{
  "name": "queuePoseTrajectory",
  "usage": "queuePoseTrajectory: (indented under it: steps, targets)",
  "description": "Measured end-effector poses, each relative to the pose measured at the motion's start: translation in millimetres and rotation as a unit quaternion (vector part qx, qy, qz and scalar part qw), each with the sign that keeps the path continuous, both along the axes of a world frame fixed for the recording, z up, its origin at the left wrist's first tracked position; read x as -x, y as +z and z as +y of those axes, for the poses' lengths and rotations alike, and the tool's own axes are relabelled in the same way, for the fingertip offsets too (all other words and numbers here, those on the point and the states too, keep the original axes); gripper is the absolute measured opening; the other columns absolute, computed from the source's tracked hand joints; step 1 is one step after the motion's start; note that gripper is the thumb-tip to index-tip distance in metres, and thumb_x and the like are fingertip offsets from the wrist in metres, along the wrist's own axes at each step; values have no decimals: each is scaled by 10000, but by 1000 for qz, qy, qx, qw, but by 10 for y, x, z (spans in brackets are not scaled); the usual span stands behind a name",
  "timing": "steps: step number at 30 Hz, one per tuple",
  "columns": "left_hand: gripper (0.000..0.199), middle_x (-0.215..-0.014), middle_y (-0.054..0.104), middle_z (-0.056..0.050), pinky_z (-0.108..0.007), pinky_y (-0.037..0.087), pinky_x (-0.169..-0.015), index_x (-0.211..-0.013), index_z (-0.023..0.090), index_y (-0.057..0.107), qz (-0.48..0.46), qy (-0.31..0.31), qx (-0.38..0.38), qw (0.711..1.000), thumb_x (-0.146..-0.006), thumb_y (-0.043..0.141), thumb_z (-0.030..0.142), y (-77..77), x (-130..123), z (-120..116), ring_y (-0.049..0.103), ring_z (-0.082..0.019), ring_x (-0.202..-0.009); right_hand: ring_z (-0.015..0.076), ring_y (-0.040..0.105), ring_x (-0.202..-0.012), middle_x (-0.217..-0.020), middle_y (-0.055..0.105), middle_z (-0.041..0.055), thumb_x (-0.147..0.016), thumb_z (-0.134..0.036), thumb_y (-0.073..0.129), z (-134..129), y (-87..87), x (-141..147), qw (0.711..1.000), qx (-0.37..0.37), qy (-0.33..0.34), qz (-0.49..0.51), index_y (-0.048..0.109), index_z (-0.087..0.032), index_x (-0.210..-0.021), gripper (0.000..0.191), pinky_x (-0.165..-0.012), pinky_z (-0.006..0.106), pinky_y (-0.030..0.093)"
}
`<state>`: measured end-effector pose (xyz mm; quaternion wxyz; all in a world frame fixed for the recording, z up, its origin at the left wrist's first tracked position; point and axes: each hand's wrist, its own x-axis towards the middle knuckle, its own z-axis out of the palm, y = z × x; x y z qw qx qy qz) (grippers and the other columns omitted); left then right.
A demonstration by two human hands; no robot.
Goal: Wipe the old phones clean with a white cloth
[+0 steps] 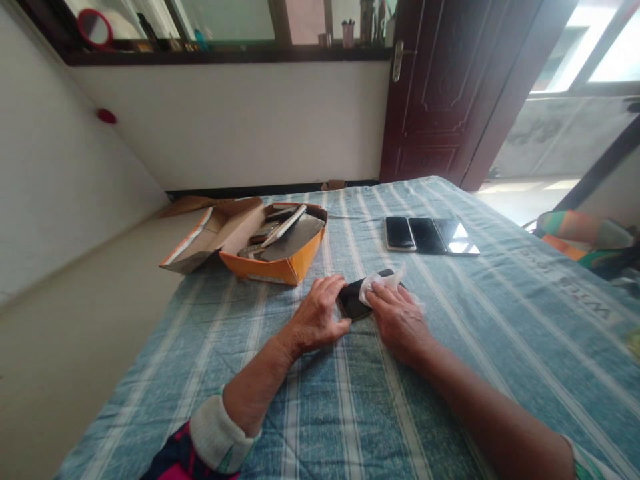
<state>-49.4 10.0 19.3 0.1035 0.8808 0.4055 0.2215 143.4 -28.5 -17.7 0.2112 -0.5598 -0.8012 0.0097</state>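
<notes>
A dark smartphone (354, 303) lies on the striped cloth in front of me, its screen facing up. My left hand (320, 313) grips the phone's left end between thumb and fingers. Under the fingers of my right hand (400, 320) is a crumpled white tissue (369, 288), pressed onto the right part of the screen. The tissue and fingers hide that part of the phone. Beyond my right hand, three more phones lie side by side: one with a light edge (399, 233), a black one (426, 236) and one reflecting light (456, 237).
An open orange cardboard box (280, 268) with several phones in it stands beyond my left hand, its lid (200, 243) folded out leftward. The blue striped cloth (320, 413) covers the whole surface. Behind are a white wall (240, 127) and a dark red door (445, 87).
</notes>
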Motion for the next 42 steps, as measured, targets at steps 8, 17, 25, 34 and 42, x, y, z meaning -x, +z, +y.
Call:
queuePoseTrajectory:
  steps: [8,17,25,34,42]
  targets:
    - [565,-1331,519,-212,-472,377,-1065,-1180,76,521,16,5,-5,1000,-638,639,185,-38,14,10,454,-319,-1262,292,439,-1280,-1388,515,121,-906,-117,384,-54,100,59,999,-4,-14,-36,574,-154,-1250,395,-936,410,369]
    - [678,-1303,537,-185,-452,384,-1064,-1257,78,474,30,-6,-8,1000,-630,679,235,-75,23,42,476,-305,-1219,288,433,-1291,-1382,520,126,-889,-130,416,-87,49,176,999,-9,43,-7,566,-133,-1263,403,-1087,478,250]
    - [653,-1258,573,-152,-432,419,-1029,-1256,93,477,39,2,19,999,-647,670,226,-44,9,25,500,-287,-1177,255,388,-1338,-1425,483,82,-898,-114,374,-15,56,25,999,19,47,-13,524,-181,-1319,452,-1124,489,212]
    - [643,-1272,570,-145,-449,413,-1034,-1255,116,479,39,5,26,999,-657,678,249,-45,4,26,498,-286,-1182,278,383,-1348,-1449,442,124,-904,-82,325,-13,6,-206,992,35,-115,-47,503,-111,-1341,473,-1115,485,244]
    - [654,-1259,576,-139,-434,428,-1023,-1254,122,483,32,1,19,999,-641,674,246,-85,21,46,515,-286,-1161,296,386,-1343,-1445,433,158,-850,-66,399,-198,-25,123,998,0,-15,-57,501,-94,-1342,503,-1106,485,284]
